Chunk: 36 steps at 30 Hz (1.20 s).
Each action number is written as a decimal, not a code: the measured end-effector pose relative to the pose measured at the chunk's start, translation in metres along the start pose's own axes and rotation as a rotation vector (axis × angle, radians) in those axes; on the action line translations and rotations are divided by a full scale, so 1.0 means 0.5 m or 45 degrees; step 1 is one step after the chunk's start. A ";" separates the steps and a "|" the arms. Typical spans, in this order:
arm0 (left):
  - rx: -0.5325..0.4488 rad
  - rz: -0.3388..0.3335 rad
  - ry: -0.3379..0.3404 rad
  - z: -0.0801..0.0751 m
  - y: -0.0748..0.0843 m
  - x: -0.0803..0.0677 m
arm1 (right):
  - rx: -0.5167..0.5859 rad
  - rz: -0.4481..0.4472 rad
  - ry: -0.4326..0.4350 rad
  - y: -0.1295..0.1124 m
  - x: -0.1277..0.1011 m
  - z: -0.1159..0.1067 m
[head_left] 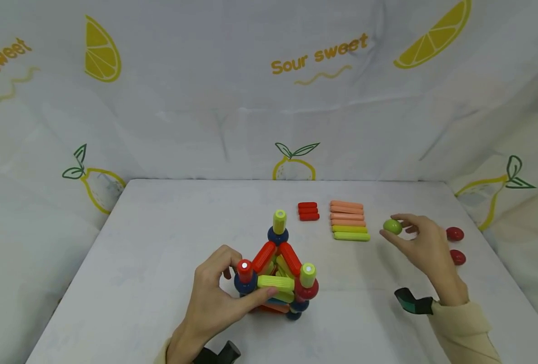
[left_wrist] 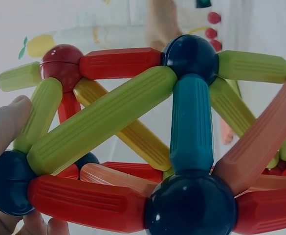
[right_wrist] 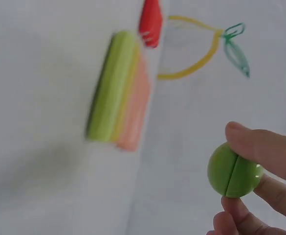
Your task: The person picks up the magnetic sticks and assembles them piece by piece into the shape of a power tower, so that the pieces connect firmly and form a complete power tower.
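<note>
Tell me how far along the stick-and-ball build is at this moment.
Done: a frame of sticks and balls stands on the table, with three upright stubs on its corners. In hand: the left hand grips the frame, and the right hand pinches a green ball off to the side. Left: loose red sticks, a row of orange and green sticks and two red balls lie unused.

The white cloth-covered table (head_left: pixel 159 237) lies bare across its left half and along the far edge. Near the front edge at the middle, the colourful rod-and-ball structure (head_left: pixel 280 273) stands tall, with the left hand (head_left: pixel 221 298) against its left side. Between it and the far right corner lie short red rods (head_left: pixel 308 211) and a row of orange and green rods (head_left: pixel 349 220). By the right edge sit two red balls (head_left: pixel 455 245), with the right hand (head_left: pixel 421 245) just beside them.
</note>
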<state>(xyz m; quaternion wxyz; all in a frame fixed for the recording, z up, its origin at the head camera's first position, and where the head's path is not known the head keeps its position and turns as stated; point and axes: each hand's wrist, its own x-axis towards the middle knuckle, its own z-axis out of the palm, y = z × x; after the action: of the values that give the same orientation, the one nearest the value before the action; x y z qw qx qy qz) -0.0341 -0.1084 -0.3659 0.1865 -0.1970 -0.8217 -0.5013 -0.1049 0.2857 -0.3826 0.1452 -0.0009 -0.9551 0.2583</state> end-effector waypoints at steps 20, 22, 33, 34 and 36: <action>0.001 0.049 -0.001 -0.001 -0.001 0.000 | 0.651 -0.740 0.014 -0.406 0.025 -0.031; -0.001 0.049 -0.001 -0.001 -0.002 0.001 | 0.655 -0.763 -0.013 -0.419 0.027 -0.027; 0.001 0.065 0.000 0.000 0.000 0.001 | 0.585 -0.761 -0.098 -0.419 0.014 -0.029; 0.001 0.076 0.004 0.000 -0.001 0.001 | 0.584 -0.765 -0.106 -0.419 0.014 -0.029; -0.008 0.099 0.015 0.000 -0.003 0.001 | 0.586 -0.774 -0.120 -0.420 0.015 -0.029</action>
<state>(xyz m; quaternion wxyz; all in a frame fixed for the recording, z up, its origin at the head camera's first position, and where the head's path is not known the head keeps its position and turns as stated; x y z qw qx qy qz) -0.0354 -0.1087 -0.3667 0.2100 -0.2265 -0.8106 -0.4975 -0.0925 0.1112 -0.2651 0.1677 0.3270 -0.8344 0.4108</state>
